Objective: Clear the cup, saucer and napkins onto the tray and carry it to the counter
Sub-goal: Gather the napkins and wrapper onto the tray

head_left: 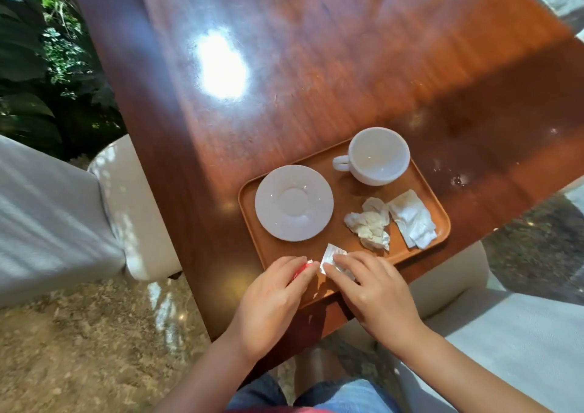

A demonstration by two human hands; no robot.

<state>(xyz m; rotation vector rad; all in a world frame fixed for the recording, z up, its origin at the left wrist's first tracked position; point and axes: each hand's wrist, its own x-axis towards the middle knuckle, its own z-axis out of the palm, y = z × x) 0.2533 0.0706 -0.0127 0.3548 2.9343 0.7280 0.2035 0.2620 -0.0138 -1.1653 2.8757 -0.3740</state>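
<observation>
Nearest the camera, blue denim trousers [341, 393] are seen, above a speckled polished stone floor [79, 333]. Pale upholstered chairs [57, 216] are set at the left and right edges of a glossy reddish-brown wooden table [284, 65], with dark green foliage [28, 65] beyond the left one.

At the near end of the flat orange-brown wooden tray [347, 197], the left hand [271, 302] is closed around a small red item (mostly hidden), and the right hand [373, 289] pinches a small white paper sachet [331, 256] between its fingertips.

Further on the tray lie a crumpled white napkin [369, 223] and a folded, stained white napkin [410, 220]. The empty round white saucer [294, 202] rests on the tray's left side, and the empty white ceramic cup [377, 156] stands upright at its far corner.
</observation>
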